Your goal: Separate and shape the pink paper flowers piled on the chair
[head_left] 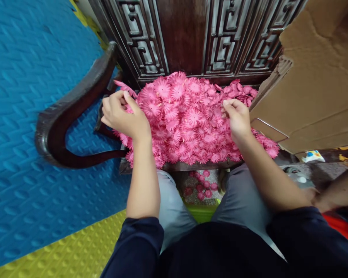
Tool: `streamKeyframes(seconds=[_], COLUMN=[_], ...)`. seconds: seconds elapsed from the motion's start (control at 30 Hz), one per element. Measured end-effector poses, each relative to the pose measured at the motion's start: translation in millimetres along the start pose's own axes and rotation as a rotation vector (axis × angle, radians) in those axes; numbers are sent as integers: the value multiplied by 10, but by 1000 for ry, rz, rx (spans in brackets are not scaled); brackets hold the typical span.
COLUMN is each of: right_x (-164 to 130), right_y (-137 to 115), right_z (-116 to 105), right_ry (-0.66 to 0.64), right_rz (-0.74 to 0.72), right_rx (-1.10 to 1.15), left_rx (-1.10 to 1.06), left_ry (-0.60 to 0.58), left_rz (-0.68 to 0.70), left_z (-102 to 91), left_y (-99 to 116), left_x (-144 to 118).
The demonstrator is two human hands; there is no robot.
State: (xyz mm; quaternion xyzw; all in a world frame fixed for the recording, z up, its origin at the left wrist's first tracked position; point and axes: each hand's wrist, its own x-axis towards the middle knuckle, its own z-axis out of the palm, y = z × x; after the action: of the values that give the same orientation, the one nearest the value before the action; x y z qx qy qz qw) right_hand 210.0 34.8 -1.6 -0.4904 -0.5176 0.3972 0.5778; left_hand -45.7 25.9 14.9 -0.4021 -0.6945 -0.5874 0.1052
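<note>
From where I stand, the hands are well apart: right hand (pixel 239 117) at one o'clock, its grip unclear; left hand (pixel 124 117) at eleven, pinching a pink flower (pixel 124 87), likely light, bendable, best held mid-disc; at twelve, the flower heap (pixel 188 119)

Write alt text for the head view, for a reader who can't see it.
A person's left hand holds a pink flower beside a heap of similar flowers on a dark wooden seat. The right hand is over the heap's right side, its grip unclear. Brown cardboard stands at right.
</note>
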Motion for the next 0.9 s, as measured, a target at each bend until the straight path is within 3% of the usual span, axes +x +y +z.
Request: streamKeyframes(seconds=[0.17,0.27,0.4,0.5,0.57,0.6,0.67,0.77,0.9], right_x=[-22,-46,-113,-165,-183,-185,-180,-170,-181], right_y=[-54,-91,-121,-156,-189,-206,-237,-274,-308], right_z=[7,38,112,145,148,144,132,112,99], right_ry=[-16,-51,-62,-176,-283,-323,-370,-367,-403], right_rz=[52,79,68,8,-17,-20,0,65,135], right_rx=[22,17,-19,-108,-124,-109,-49,62,175], left_rx=[62,5,-87,-235,-397,-475,-615,-752,-704], left_ry=[-210,-202,-195,-479,-721,-789,-779,-655,-736], left_rz=[22,80,192,325,353,337,234,71,92], left_z=[40,32,-7,3,33,50,79,89,50], left_y=[-82,-46,207,438,543,573,596,580,582], left_x=[39,7,-201,-436,-567,-614,-665,-660,-626])
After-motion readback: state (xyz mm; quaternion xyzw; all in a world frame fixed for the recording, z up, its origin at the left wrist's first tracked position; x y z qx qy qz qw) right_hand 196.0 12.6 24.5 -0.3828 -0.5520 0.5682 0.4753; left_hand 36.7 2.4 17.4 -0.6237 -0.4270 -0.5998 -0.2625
